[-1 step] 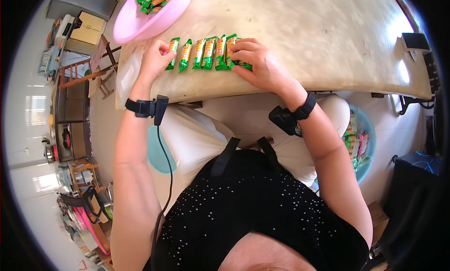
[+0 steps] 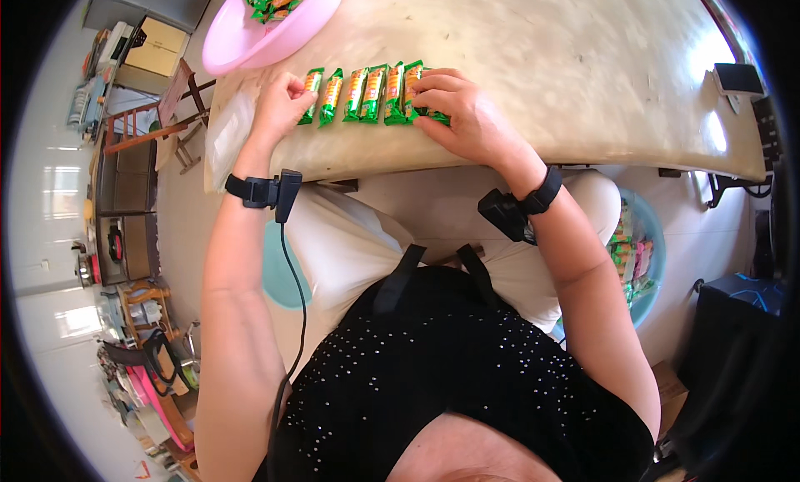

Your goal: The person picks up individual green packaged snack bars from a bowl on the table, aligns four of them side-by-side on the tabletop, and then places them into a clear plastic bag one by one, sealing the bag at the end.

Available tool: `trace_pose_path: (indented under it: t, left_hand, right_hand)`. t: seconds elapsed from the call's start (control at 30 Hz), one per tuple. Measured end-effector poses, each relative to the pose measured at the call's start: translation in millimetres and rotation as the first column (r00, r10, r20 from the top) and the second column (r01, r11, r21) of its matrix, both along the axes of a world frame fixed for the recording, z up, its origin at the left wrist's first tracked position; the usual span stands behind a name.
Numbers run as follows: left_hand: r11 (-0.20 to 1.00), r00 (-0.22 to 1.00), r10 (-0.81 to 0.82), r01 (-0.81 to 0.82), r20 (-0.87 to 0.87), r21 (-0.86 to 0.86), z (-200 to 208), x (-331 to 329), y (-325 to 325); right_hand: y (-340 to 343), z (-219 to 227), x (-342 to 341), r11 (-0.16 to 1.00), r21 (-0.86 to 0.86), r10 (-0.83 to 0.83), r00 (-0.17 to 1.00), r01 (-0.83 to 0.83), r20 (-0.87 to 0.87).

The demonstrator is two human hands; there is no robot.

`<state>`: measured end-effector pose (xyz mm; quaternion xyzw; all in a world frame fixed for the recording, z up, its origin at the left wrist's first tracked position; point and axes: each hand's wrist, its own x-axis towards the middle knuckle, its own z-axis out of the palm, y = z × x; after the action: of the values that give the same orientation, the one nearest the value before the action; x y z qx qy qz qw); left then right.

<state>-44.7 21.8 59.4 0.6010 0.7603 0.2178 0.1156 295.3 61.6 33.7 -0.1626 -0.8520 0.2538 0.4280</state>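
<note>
A row of slim green-and-orange snack packets (image 2: 374, 93) lies upright side by side on the table, with small gaps between some of them. At the row's left end, my left hand (image 2: 282, 107) has curled fingers, with thumb and forefinger closed at the edge of the leftmost packet (image 2: 312, 94). My right hand (image 2: 467, 115) is bent over the right end, its fingers and thumb closed around the packets (image 2: 413, 91) there. Part of those packets is hidden beneath it. Both wrists wear black straps with small devices.
A pink basin (image 2: 275, 44) holding more packets stands at the table's far left. The pale table (image 2: 567, 74) has its front edge near my lap. On the floor at right is a blue tub (image 2: 652, 249) of packets. A wooden folding chair (image 2: 154, 128) stands at left.
</note>
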Motion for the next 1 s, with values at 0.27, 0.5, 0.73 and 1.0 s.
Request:
trace_pose_path:
  t: [0.27, 0.5, 0.73, 1.0]
  left_hand:
    - [0.995, 0.998, -0.057, 0.055, 0.031, 0.079, -4.4, 26.4, -20.0]
    - [0.915, 0.860, -0.352, 0.400, -0.370, 0.058, -0.7, 62.4, -40.7]
    - [0.889, 0.797, -0.457, 0.406, -0.395, -0.211, 9.1, 88.8, -45.3]
    - [0.879, 0.807, -0.466, 0.373, -0.363, -0.298, 17.5, 100.5, -46.2]
  right_hand:
    - [-0.3, 2.0, 0.8, 0.986, 0.023, -0.163, 0.984, 0.165, -0.077]
    - [-12.6, 11.6, -1.4, 0.970, 0.142, -0.216, 0.969, 0.198, 0.123]
    - [-45.3, 14.5, -9.0, 0.956, 0.224, -0.276, 0.830, 0.188, 0.484]
    - [-47.1, 30.5, -24.0, 0.972, 0.154, -0.234, 0.660, 0.179, 0.714]
